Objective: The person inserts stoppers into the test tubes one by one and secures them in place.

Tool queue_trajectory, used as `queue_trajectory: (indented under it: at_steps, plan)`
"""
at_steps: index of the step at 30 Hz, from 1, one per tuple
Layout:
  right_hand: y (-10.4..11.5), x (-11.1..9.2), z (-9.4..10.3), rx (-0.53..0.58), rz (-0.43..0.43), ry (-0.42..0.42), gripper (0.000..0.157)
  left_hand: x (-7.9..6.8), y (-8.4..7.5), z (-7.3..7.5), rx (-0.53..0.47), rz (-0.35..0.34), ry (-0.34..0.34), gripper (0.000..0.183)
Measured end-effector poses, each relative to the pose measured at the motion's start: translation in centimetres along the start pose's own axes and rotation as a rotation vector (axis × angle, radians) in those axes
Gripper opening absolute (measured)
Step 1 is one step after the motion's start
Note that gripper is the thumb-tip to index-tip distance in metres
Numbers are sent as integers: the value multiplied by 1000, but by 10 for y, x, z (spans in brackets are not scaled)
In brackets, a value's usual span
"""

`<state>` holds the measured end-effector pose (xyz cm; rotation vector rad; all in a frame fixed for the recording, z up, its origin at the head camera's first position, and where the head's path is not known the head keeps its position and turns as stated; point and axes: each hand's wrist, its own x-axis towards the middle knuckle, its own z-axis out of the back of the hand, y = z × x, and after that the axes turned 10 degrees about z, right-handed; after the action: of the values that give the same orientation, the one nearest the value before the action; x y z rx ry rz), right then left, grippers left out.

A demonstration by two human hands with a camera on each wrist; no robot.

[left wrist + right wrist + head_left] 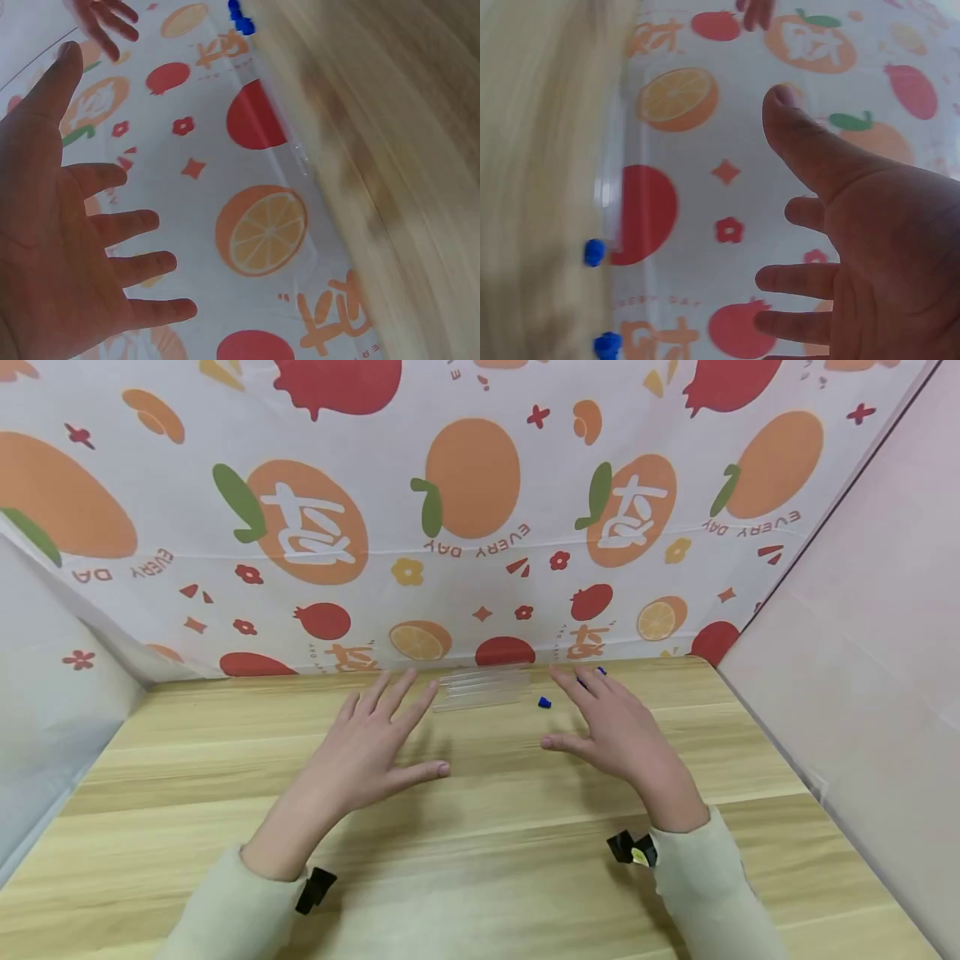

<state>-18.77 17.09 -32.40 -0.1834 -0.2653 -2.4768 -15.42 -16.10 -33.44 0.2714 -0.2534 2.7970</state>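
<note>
Fingers spread, my left hand [369,752] hovers palm down over the wooden table, holding nothing. My right hand [618,731] is likewise spread and holds nothing. Between them, toward the back edge, lie several clear, thin tubes [483,687] side by side. A small blue piece [544,702] lies just right of the tubes, near my right fingertips. Other blue bits [602,671] show behind my right index finger, partly hidden by it. The right wrist view shows two blue pieces [594,253] by the table's back edge.
A white cloth [480,585] printed with oranges and red fruit hangs behind the wooden table [465,852]. Pale walls [862,635] stand at both sides. A black wrist strap piece [316,890] sits at my left cuff, another [632,849] at my right.
</note>
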Motion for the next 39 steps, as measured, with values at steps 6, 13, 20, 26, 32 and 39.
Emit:
queue_trajectory:
  at_steps: [6, 13, 20, 26, 32, 39]
  plan:
    - [-13, 8, -11, 58, -41, 69, 91, 17, 3, -9, -8, -32, 33, 100]
    - [-30, 18, -31, 121, -30, 101, 86, 36, 11, -25, -66, -39, 104, 98]
    - [-40, 30, -38, 145, -35, 175, 81, 54, 15, -35, -105, -42, 191, 97]
    - [-49, 48, -46, 139, -31, 214, 75, 68, 14, -45, -95, -24, 274, 96]
    - [-60, 61, -57, 144, -42, 247, 72, 78, 11, -53, -77, -13, 316, 93]
    - [-70, 69, -63, 186, -57, 233, 68, 89, 13, -60, -74, 0, 350, 92]
